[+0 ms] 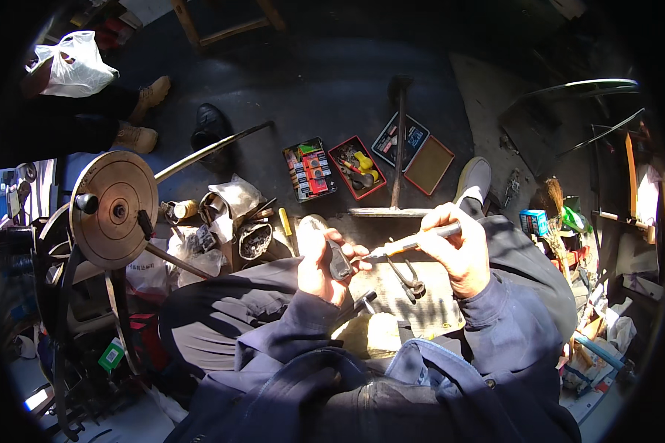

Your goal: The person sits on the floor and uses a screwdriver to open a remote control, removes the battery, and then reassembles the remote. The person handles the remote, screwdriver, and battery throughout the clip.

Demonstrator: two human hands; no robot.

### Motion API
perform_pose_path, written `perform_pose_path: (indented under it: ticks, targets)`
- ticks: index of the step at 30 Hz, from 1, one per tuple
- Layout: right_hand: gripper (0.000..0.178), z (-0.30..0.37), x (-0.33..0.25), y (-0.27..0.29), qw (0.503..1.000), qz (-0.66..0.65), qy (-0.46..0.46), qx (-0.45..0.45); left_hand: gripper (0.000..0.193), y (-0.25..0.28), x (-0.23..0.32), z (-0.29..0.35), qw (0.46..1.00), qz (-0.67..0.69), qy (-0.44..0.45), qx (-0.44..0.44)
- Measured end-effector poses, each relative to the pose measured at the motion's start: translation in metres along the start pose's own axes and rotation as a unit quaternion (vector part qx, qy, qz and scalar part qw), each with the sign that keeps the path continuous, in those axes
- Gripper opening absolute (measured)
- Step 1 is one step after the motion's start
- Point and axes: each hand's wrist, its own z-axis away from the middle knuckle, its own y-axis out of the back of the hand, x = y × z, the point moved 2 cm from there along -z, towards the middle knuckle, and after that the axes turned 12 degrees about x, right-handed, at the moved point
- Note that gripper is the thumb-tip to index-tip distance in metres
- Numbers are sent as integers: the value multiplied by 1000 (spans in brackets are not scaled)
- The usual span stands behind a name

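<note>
The left forearm (292, 325) and the right forearm (511, 314) reach forward from the body. The left hand (322, 272) is curled in a grip; the right hand (454, 249) pinches with thumb and fingers. The left thumb is perhaps bent, but strong glare makes this uncertain.

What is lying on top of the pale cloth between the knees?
Dark metal pincers lie on the pale cloth. The right hand hides part of its upper-right side; anything behind there cannot be seen.

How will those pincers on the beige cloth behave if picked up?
The pincers look metal, so probably heavy for their size. Spread open, they may swing at the pivot. Lying flat, they seem unlikely to roll.
</note>
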Motion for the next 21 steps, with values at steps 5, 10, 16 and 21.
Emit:
perform_pose_path:
  ticks: [5, 10, 16, 21]
  targets:
    - [19, 5, 6, -16, 997, 51, -41, -39, 37, 2, 2, -1, 1000, -8, 2, -6]
    - [10, 22, 11, -36, 981, 156, 3, -115, 32, 8, 0, -3, 1000, -2, 5, -26]
    - [18, 35, 33, -66, 935, 237, 218, -150, 26, 9, -3, -2, 999, 19, 15, -42]
    - [21, 32, 48, -67, 899, 309, 268, -158, 26, 8, -7, 1, 999, 36, 13, -37]
